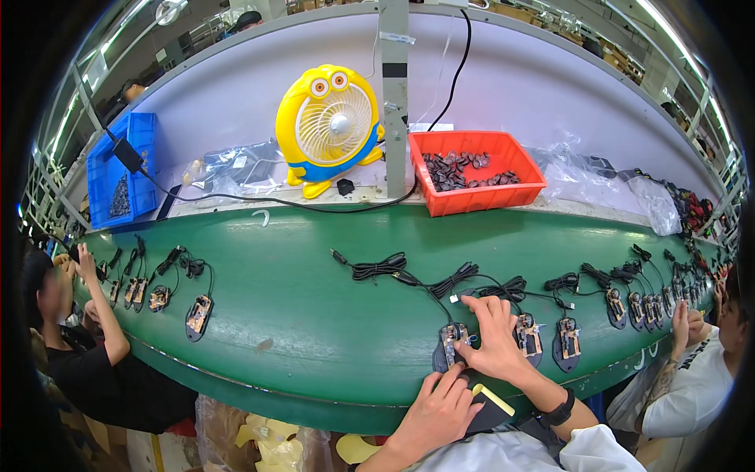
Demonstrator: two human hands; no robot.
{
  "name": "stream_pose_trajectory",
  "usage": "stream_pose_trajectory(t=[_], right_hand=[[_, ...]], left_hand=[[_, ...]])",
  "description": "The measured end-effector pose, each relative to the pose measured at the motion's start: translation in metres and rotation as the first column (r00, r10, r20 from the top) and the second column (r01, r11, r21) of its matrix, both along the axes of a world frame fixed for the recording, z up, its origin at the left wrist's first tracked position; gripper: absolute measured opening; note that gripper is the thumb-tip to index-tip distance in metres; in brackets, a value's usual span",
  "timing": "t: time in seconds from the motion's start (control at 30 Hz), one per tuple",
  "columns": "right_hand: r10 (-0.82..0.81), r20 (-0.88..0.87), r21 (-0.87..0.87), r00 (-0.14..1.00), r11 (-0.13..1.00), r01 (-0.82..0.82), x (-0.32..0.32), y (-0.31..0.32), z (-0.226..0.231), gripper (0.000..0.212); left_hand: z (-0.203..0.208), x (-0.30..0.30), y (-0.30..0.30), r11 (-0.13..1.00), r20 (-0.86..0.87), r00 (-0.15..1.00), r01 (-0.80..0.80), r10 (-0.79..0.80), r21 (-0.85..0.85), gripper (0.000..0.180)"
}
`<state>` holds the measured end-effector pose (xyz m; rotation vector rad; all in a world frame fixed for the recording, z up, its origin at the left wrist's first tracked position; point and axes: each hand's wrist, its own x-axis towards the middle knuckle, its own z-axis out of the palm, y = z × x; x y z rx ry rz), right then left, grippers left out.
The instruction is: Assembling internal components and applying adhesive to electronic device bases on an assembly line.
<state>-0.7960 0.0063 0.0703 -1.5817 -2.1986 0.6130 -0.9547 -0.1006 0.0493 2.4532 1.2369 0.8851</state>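
An open mouse base with a circuit board (450,344) lies on the green conveyor belt (314,315) just in front of me, its black cable (409,277) coiled behind it. My right hand (494,340) rests over the board, fingers spread and pressing on it. My left hand (438,413) sits at the belt's near edge, fingertips touching the base's lower end. A black and yellow object (489,403) shows under my left hand; I cannot tell whether the hand holds it.
More mouse bases (568,342) with cables line the belt to the right, and others (198,315) to the left. Behind stand an orange bin of small parts (476,197), a yellow cartoon fan (330,126) and a blue crate (118,169). People sit at both sides.
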Motion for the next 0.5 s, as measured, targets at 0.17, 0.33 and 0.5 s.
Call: stream_pose_trajectory(t=[0.17, 0.33, 0.5], right_hand=[[0.028, -0.062, -0.029, 0.998, 0.999, -0.03, 0.008, -0.005, 0.008, 0.08], [0.031, -0.037, -0.001, 0.999, 1.0, -0.031, 0.008, -0.008, 0.005, 0.08], [0.124, 0.008, -0.048, 0.992, 0.991, -0.124, 0.009, -0.019, 0.012, 0.085]], left_hand=[[0.004, -0.004, -0.003, 1.0, 0.018, 1.0, -0.005, 0.005, -0.006, 0.031], [0.004, -0.007, -0.002, 1.0, 0.003, 1.0, 0.002, -0.002, 0.004, 0.031], [0.003, -0.009, 0.0, 1.0, -0.001, 1.0, 0.01, -0.01, -0.013, 0.031]])
